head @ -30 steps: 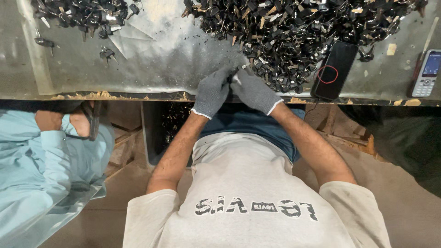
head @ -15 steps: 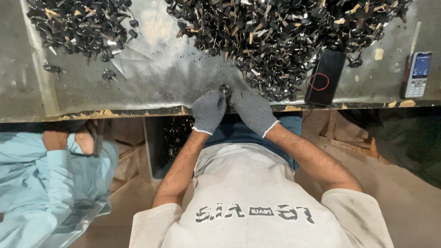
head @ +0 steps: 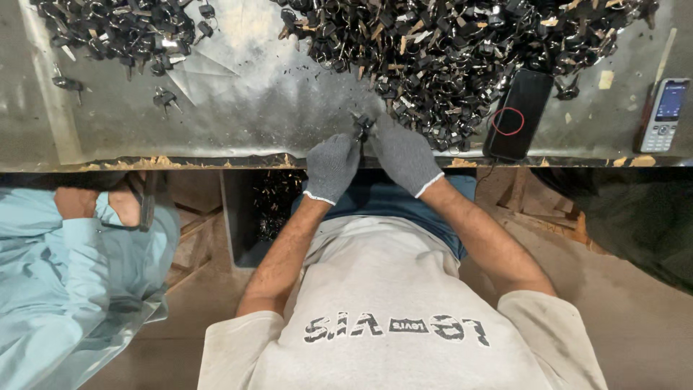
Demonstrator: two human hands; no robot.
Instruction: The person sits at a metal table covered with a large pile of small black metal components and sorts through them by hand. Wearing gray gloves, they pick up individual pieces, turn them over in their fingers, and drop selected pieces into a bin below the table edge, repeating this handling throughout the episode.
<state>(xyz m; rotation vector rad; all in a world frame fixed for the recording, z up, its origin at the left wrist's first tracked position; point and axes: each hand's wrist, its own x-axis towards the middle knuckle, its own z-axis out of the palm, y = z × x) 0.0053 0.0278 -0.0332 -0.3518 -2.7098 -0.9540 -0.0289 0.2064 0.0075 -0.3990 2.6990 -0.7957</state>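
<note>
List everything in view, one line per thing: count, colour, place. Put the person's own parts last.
small part: one, black, pinched between both gloved hands at the table's near edge
large pile of small parts: too many to count, black with tan bits, far right of centre
smaller pile: many, black, far left
stray parts: a few, black, near the smaller pile
smartphone: one, black, right of the hands
keypad phone: one, silver, far right
table: one, grey metal, across the top
bin: one, dark, under the table
another person: one, light blue clothing, lower left
left hand: grey glove
right hand: grey glove
</note>
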